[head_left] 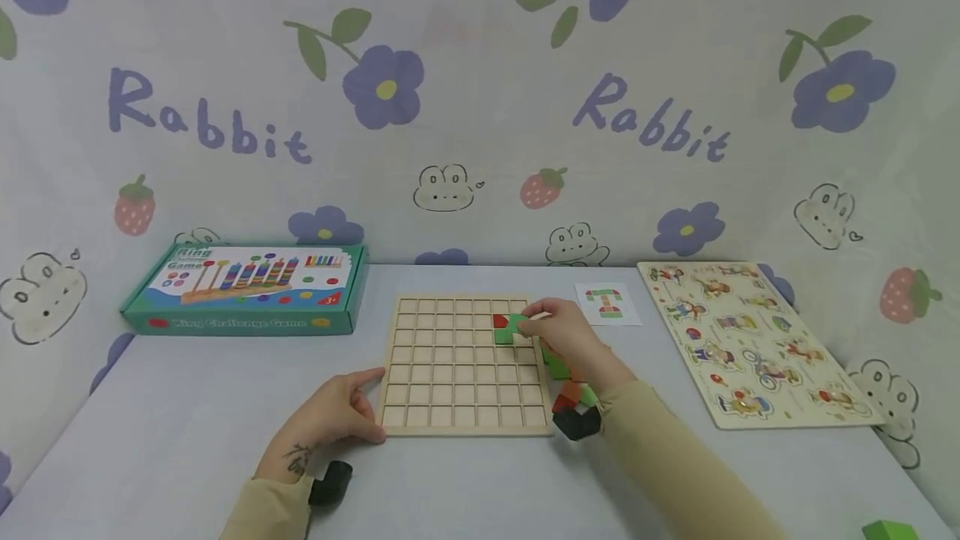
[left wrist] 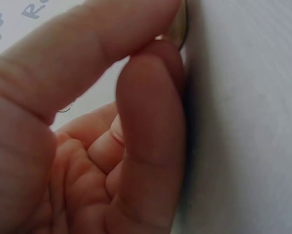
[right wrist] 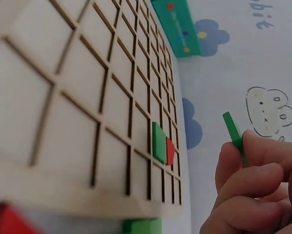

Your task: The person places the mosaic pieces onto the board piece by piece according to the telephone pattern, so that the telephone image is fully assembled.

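Right hand (head_left: 572, 338) pinches a green tile (right wrist: 231, 126) right of centre, left hand (head_left: 327, 415) spread at lower left touching grid board (head_left: 465, 432); off-angle release could bump red tile (head_left: 500, 321).

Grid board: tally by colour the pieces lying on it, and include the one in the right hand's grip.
Red: 1, the red piece on the grid board
Green: 2, one green piece on the board and one held green piece in the right hand
Total: 3
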`<control>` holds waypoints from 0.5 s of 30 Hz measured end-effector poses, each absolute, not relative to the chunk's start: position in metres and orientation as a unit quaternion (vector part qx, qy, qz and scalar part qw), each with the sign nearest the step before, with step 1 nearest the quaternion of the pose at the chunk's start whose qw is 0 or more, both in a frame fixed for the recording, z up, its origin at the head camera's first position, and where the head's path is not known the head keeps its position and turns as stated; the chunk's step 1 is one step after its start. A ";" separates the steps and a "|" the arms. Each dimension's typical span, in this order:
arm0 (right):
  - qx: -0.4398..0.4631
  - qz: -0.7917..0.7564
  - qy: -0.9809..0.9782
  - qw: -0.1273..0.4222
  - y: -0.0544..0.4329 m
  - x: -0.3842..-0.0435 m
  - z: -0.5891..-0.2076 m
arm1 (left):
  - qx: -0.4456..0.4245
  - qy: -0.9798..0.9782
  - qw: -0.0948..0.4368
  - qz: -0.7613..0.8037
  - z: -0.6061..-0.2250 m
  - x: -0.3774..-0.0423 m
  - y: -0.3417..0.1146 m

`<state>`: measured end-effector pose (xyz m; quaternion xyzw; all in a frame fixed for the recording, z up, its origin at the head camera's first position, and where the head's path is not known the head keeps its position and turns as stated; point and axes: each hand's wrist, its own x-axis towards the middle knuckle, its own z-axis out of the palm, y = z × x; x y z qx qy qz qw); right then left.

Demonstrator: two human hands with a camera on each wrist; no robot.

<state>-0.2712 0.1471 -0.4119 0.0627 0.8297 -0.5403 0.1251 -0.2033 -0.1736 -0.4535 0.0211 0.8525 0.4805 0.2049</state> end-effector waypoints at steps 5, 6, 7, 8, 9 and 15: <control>0.037 -0.528 0.841 0.110 0.124 -0.296 -0.415 | 0.022 0.852 0.205 0.481 -0.453 -0.203 -0.174; 0.033 -0.518 0.848 0.107 0.120 -0.300 -0.416 | 0.021 0.852 0.206 0.481 -0.453 -0.203 -0.174; 0.029 -0.507 0.856 0.103 0.116 -0.303 -0.418 | 0.018 0.852 0.208 0.481 -0.453 -0.203 -0.174; 0.029 -0.496 0.862 0.098 0.112 -0.306 -0.419 | 0.016 0.852 0.208 0.481 -0.453 -0.203 -0.174; 0.029 -0.490 0.866 0.093 0.109 -0.308 -0.420 | 0.016 0.852 0.209 0.481 -0.453 -0.203 -0.174; 0.038 -0.448 0.891 0.070 0.096 -0.313 -0.419 | 0.023 0.851 0.206 0.483 -0.453 -0.203 -0.174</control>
